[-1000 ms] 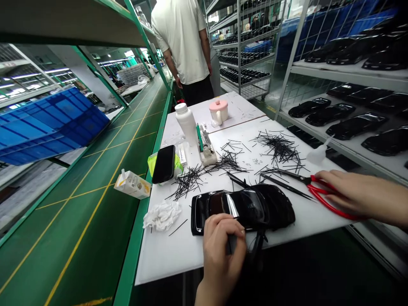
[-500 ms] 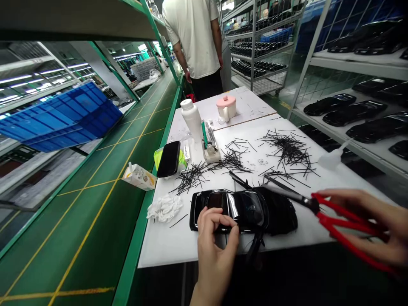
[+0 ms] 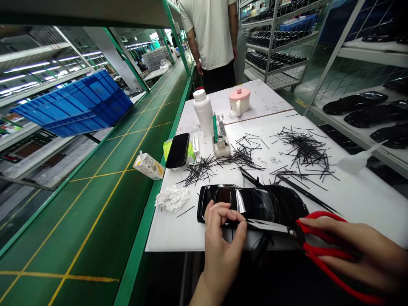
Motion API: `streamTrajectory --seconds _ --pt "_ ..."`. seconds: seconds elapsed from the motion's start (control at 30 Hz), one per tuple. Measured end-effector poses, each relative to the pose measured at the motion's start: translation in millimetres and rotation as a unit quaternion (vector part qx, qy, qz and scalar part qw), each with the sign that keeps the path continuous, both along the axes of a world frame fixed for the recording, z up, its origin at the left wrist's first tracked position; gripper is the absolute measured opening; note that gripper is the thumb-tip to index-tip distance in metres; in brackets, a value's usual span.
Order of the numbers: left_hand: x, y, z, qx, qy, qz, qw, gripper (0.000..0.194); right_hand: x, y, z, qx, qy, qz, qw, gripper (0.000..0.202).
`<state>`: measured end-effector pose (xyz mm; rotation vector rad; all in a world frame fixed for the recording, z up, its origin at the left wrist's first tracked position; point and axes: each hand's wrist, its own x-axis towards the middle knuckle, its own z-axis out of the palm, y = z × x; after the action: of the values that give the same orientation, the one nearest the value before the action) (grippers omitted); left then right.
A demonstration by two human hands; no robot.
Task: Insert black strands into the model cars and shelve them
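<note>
A glossy black model car body (image 3: 255, 202) lies on the white tabletop with its side towards me. My left hand (image 3: 225, 231) rests against its near side, thumb and forefinger pinched; whatever is between the fingertips is too small to make out. In my right hand (image 3: 360, 250) are red-handled scissors (image 3: 287, 231), their blades slightly apart. The blade tips reach the left fingertips along the car's near edge. Thin black parts stick out from both sides of the car. Beyond it lie piles of thin black strips (image 3: 306, 148).
Around the far table stand a white bottle (image 3: 204, 112), a pink-lidded cup (image 3: 239, 102), a phone (image 3: 177, 151) and a small tool holder (image 3: 222, 146). Crumpled tissue (image 3: 172, 198) and a drink carton (image 3: 149, 165) are at left, beside a green conveyor (image 3: 105, 191). Racks of car bodies (image 3: 353, 104) stand right.
My right hand has brought the scissors left and down, from above the car's right end to my left fingertips. My left hand keeps its pinch. The whole view has shifted slightly.
</note>
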<state>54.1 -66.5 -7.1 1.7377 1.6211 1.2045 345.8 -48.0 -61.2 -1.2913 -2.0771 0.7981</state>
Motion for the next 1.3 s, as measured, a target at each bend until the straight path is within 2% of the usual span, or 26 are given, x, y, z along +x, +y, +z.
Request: streamTrajectory --seconds 0.1,0.3,0.5,0.87,1.3 --pt "0 0 0.2 -0.002 -0.003 -0.002 1.0 0.021 9 -4 -7.0 -0.048 -0.043 0.081 0.995 0.055" --pt "-1 0 -0.5 -0.003 -0.006 -0.007 1.0 0.021 14 -8 -13.4 -0.037 -0.063 0.102 0.992 0.06" --pt "0 0 -0.8 0.001 -0.003 -0.001 1.0 0.02 14 -6 -14.6 -0.022 -0.058 0.102 0.993 0.061" --pt "1 0 2.1 0.002 0.001 -0.006 1.0 0.02 1 -6 7.5 -0.051 -0.023 0.085 0.995 0.063" --pt "2 0 2.8 0.006 0.004 0.001 1.0 0.02 2 -8 4.9 -0.004 -0.033 0.095 0.995 0.059"
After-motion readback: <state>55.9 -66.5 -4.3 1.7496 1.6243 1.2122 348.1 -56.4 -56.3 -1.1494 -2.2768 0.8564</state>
